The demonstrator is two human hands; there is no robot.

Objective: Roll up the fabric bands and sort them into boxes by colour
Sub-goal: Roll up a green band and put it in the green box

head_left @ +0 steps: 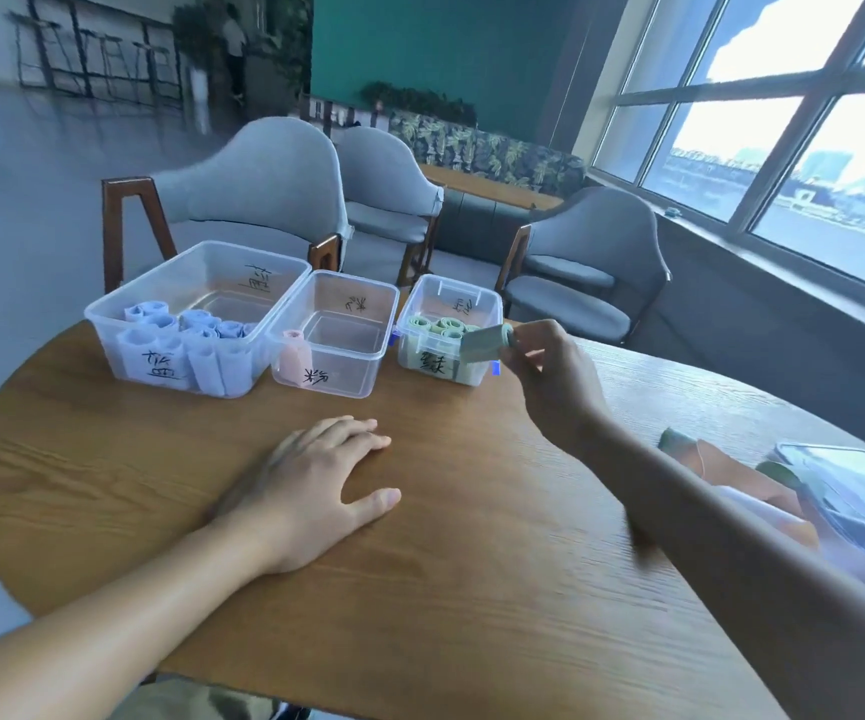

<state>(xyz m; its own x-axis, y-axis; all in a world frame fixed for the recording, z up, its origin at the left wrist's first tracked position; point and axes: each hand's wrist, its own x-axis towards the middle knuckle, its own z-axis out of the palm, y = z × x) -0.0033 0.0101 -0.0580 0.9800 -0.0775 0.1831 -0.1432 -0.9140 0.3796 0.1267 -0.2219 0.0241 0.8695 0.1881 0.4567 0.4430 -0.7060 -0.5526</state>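
A: Entry, sorting stage. Right hand [549,371] pinches a rolled green band [485,343] between thumb and fingertips, roll lying sideways, at the near right corner of the green box [477,298]. Box already holds several green rolls [440,327].

B: Why the end-on pinch?

A: Judgement: gripping at one end keeps the coil from unwinding and leaves the free end to go in first. The roll is over the rim, not yet released.

B: Left hand?

A: Left hand [316,485] lies flat on the table [108,459], fingers straight and spread, holding nothing. Likely bracing only.

B: Other boxes?

A: Large blue box [108,311] at left, packed with blue rolls [201,324] standing upright. Middle pink box [368,298] holds a single pink roll [292,356] in its near left corner. All three touch or sit just beside each other in a row; handwritten labels on each.

B: Obstructions?

A: Rolls already inside fill the near side of the green box, so the new one probably needs the remaining gap. Unrolled bands [731,475], orange and green, lie heaped at far right beside a clear lid [846,470], partly hidden by the right forearm. Grey chairs [264,184] behind the table, well apart.
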